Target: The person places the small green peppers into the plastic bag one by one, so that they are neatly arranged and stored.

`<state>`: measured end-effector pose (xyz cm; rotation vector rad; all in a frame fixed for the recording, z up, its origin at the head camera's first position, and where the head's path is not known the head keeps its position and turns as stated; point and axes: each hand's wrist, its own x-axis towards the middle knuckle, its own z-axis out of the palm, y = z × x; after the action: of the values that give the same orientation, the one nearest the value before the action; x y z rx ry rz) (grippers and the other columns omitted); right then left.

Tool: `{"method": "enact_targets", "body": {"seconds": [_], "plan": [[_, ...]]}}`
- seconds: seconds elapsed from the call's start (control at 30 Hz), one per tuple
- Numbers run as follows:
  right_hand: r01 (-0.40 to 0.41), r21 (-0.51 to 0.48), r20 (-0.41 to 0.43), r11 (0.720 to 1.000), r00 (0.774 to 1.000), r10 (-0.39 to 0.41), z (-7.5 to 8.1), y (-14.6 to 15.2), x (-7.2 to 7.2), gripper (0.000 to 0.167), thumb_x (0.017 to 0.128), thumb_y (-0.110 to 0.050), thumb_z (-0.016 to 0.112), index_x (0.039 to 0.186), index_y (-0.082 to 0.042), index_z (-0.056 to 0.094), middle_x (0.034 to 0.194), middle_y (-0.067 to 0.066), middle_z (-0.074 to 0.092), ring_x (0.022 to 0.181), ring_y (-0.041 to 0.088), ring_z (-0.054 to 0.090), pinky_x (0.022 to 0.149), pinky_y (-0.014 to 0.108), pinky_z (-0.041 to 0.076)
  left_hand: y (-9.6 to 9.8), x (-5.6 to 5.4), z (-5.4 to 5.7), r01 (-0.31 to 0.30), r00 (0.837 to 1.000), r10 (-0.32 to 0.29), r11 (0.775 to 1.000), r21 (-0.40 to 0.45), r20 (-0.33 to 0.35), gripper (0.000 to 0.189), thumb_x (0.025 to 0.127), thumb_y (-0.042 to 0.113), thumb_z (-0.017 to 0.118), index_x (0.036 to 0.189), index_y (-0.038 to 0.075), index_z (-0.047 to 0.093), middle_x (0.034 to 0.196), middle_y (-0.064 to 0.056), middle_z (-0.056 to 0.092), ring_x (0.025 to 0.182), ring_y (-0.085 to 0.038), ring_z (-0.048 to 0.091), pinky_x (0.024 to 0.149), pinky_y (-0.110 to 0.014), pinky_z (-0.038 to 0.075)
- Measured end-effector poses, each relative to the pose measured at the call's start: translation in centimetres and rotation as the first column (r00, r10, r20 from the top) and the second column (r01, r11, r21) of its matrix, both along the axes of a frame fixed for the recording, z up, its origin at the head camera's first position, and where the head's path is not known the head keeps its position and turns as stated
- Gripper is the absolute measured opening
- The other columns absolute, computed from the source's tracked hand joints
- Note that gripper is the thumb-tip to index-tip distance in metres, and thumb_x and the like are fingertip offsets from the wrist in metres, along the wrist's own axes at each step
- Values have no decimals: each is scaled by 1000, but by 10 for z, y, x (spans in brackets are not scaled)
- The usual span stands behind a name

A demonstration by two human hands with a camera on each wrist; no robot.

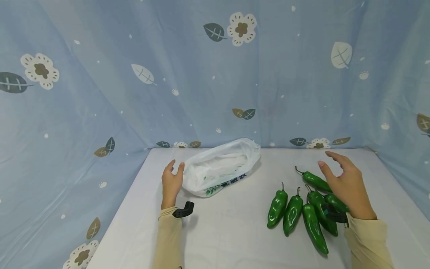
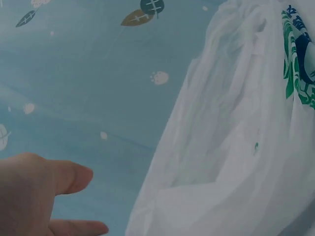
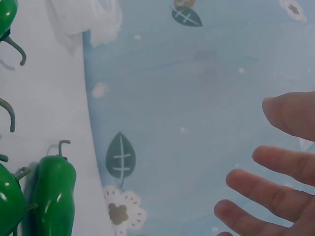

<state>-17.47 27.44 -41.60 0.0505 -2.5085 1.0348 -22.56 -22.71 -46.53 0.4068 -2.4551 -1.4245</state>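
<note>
A white plastic bag [image 1: 221, 168] with green and blue print lies with its mouth spread at the back of the table. Just left of it my left hand [image 1: 172, 183] is raised, thumb and fingers apart, holding nothing; the left wrist view shows its thumb [image 2: 74, 177] beside the bag's side [image 2: 197, 162]. Several green peppers [image 1: 293, 215] with curved stems lie on the right. Over the rearmost ones hovers my right hand [image 1: 349, 183], which hides part of them. Its spread fingers [image 3: 270, 191] hold nothing in the right wrist view, where a pepper [image 3: 55, 196] lies off to the left.
A white cloth covers the table [image 1: 221, 231]. Behind it and along both sides hangs a blue curtain [image 1: 201, 74] printed with leaves and flowers. Each wrist wears a black camera mount, such as the left mount [image 1: 184, 210].
</note>
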Motion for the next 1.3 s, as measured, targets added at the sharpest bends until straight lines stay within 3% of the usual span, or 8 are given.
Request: {"method": "enact_targets", "body": {"seconds": [0.13,0.33,0.6,0.9,1.3], "plan": [[22,-16,-1,1000,1000,-22,-3,5,1,55,105,-27,59,148,6,50,147,39,49,133,60,45,105,77,36,0,-4,-3,-25,997,25,1000,1,72,64,105,37,56,154,-2,43,161,-28,40,148,-46,41,119,-60,40],[47,-35,24,998,999,-46,-8,9,4,55,106,-28,58,148,6,49,146,38,50,131,58,46,104,75,37,-2,-6,-8,-8,989,7,1000,10,147,64,104,35,57,153,-4,44,159,-28,44,146,-46,44,119,-56,41],[-2,-29,49,1000,999,3,-15,7,-11,55,107,-30,57,147,7,50,146,37,52,129,59,49,99,74,42,-17,5,-14,-14,984,11,1000,18,180,52,106,22,51,149,-7,48,155,-31,46,146,-49,42,120,-59,38],[40,-8,125,999,991,-38,-28,26,-11,55,108,-31,54,142,12,52,139,40,55,125,59,52,98,72,45,-8,-6,-22,-2,991,3,1000,-9,131,45,104,15,50,143,-8,55,143,-31,58,139,-44,53,115,-56,45],[26,65,291,998,956,-44,-53,43,-19,60,107,-34,54,140,17,50,137,43,53,121,63,53,87,71,52,-8,-6,-22,-15,991,15,1000,-1,132,43,105,13,50,142,-7,57,142,-30,60,132,-43,59,105,-53,54]]}}
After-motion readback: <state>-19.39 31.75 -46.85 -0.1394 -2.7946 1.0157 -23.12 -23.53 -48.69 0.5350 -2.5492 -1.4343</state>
